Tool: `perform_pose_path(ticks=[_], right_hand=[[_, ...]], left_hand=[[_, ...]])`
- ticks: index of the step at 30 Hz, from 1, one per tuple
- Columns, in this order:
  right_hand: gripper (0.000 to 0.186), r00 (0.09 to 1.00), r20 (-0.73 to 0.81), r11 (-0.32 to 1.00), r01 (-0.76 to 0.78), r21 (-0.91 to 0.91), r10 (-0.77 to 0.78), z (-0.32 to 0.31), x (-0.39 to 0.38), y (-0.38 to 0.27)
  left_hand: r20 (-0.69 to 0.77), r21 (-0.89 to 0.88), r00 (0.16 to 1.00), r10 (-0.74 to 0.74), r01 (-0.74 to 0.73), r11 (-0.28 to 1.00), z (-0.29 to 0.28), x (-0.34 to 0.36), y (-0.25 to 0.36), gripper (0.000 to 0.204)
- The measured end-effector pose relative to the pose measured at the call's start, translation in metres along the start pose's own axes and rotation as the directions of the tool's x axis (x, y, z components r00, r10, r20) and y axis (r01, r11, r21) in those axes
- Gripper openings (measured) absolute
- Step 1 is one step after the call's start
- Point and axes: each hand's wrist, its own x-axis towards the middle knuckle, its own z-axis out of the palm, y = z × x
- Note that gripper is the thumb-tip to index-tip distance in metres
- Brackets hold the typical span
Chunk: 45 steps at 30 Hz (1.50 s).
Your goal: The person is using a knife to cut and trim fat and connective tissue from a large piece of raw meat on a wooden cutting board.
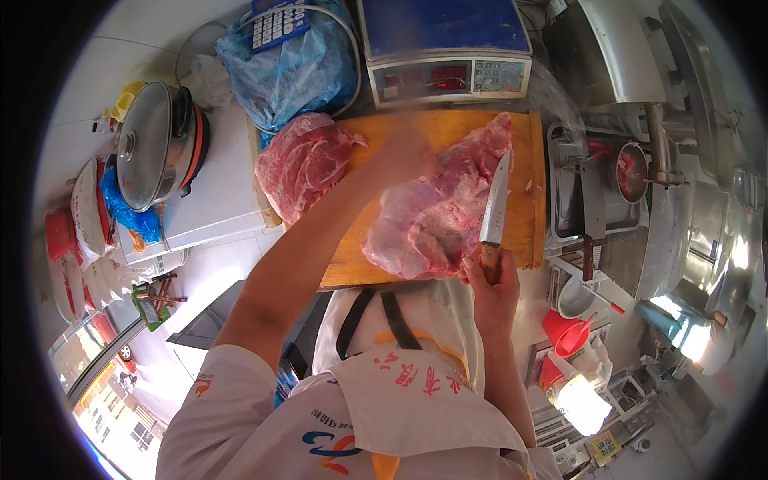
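A large slab of raw pink meat (424, 220) lies on the wooden cutting board (524, 216). My right hand (496, 288), at the board's near right, is closed round the handle of a knife (497, 200). Its broad blade points away from me along the slab's right edge. My left forearm reaches across the board, and my left hand (410, 152) is over the far part of the slab, smeared by motion so its fingers cannot be made out. To the left, another chunk of raw meat (304, 164) rests at the board's left edge, partly over it.
Beyond the board stands a digital scale (448, 78), with a blue plastic bag (288, 68) beside it. On the right is a metal tray (566, 204) with a cleaver (594, 196) and a bowl of meat (632, 172). A lidded electric pan (148, 148) sits far left.
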Motion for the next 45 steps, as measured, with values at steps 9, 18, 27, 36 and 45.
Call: perform_pose_path(ticks=[9, 18, 27, 36, 45], right_hand=[[0.014, 0.999, -0.004, 0.968, -0.051, -0.246, 0.052, 0.004, 0.004, -0.02], [0.022, 0.989, 0.141, 0.954, -0.008, -0.3, 0.053, 0.011, 0.003, -0.031], [0.023, 0.972, 0.178, 0.865, 0.221, -0.45, -0.155, 0.03, 0.021, -0.002], [0.018, 0.959, 0.142, 0.859, 0.283, -0.427, -0.245, 0.053, 0.023, 0.005], [0.02, 0.947, 0.198, 0.833, 0.317, -0.454, -0.252, 0.05, 0.014, -0.007]], left_hand=[[0.117, -0.14, 0.975, -0.187, 0.203, 0.969, -0.011, 0.005, 0.029, 0.02], [0.27, -0.639, 0.892, -0.362, 0.447, 0.626, -0.017, 0.003, 0.004, 0.012], [0.163, -0.577, 0.976, -0.145, 0.214, 0.788, -0.009, 0.003, -0.018, 0.013], [0.157, -0.706, 0.93, -0.333, 0.341, 0.621, -0.009, -0.008, 0.012, 0.015], [0.12, -0.682, 0.956, -0.268, 0.276, 0.677, -0.008, -0.015, -0.021, 0.014]])
